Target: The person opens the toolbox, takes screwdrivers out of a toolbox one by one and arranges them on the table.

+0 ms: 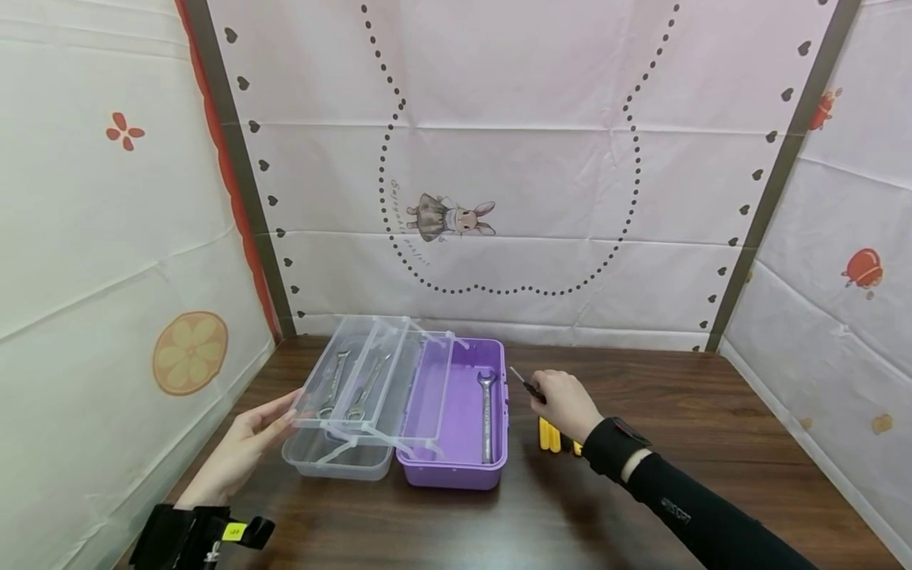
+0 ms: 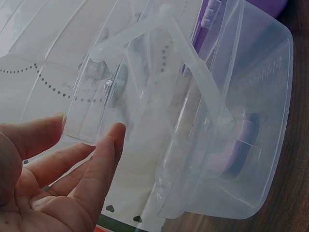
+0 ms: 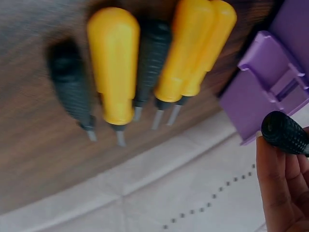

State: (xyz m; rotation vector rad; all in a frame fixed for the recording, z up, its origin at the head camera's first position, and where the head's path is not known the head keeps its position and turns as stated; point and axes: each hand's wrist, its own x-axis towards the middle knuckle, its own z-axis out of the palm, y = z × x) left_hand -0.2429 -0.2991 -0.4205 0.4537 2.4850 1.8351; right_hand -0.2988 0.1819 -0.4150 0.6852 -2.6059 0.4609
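My left hand (image 1: 245,447) pinches the left edge of a clear plastic tray (image 1: 409,412), thumb above and fingers beneath. The tray is raised on white hinged arms, partly over a purple toolbox (image 1: 456,475). Two wrenches (image 1: 335,384) show in the tray's compartments. Another wrench (image 1: 488,419) lies lengthwise in the purple toolbox, near its right wall. My right hand (image 1: 568,404) holds a screwdriver by its black handle (image 3: 285,133), just right of the toolbox, its shaft pointing up and left.
Several yellow screwdrivers (image 3: 113,67) and black screwdrivers (image 3: 70,87) lie side by side on the wooden table, below my right hand. A clear lower bin (image 1: 342,467) adjoins the toolbox's left side; a round purple and dark thing (image 2: 244,145) shows through it. Patterned cloth walls surround the table.
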